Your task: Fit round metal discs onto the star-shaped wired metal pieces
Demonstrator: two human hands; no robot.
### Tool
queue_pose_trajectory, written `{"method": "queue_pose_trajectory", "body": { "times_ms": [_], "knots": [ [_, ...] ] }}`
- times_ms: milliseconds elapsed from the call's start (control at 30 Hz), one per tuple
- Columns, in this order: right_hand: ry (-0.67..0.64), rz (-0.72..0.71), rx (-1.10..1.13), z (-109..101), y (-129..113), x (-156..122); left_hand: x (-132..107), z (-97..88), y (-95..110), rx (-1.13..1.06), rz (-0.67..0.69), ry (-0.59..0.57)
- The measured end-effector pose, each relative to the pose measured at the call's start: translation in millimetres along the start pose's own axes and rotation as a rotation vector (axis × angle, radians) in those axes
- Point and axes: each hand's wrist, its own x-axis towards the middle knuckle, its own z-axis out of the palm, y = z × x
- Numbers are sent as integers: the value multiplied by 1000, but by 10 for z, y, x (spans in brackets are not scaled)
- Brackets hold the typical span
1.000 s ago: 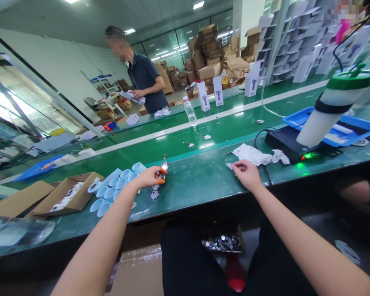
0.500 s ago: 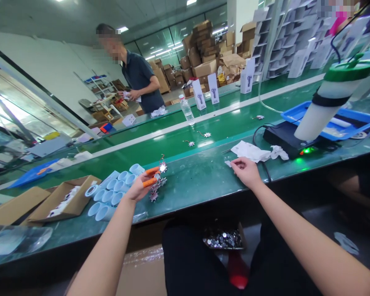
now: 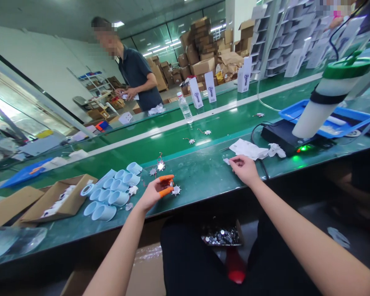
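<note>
From where I stand, the worker's left hand (image 3: pixel 156 190), its orange-covered fingers narrowed, is right at a star-shaped metal part (image 3: pixel 176 190) low over the green bench (image 3: pixel 200 176), though I can't tell whether it grips it, while the right hand (image 3: pixel 244 168) pinches a small white piece (image 3: pixel 226 161). Beside the pale blue cups (image 3: pixel 119 197), whose contents I can't make out, an open cardboard box (image 3: pixel 77 198) holds white parts (image 3: pixel 61 201). A blue tray (image 3: pixel 356 127) has a white tube (image 3: pixel 336 120) in it, and below the bench, a brown carton (image 3: pixel 239 233) holds many shiny metal discs (image 3: pixel 221 237).
</note>
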Motion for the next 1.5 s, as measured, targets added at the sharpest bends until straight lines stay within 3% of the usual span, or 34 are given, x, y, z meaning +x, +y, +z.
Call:
{"method": "queue_pose_trajectory", "body": {
  "times_ms": [133,233,400,600,767,1167,1367,1500],
  "knots": [
    [0,-15,-21,2,-8,-15,-60,217,-124,143,145,97],
    [27,-107,-109,15,-76,-75,-79,335,-167,159,206,132],
    [-28,-236,-223,292,-446,-288,-103,342,-201,128,238,147],
    [-412,44,-69,1051,-866,-512,-106,286,-290,9,218,184],
    [-542,260,65,1414,-906,-539,-102,299,-312,-38,229,199],
    [-534,276,111,1546,-884,-537,-95,298,-365,15,293,220],
    [-485,146,-63,1565,-879,-522,-125,312,-289,277,374,253],
    [-485,120,-165,1559,-884,-528,-149,347,-231,341,347,246]
  ]
}}
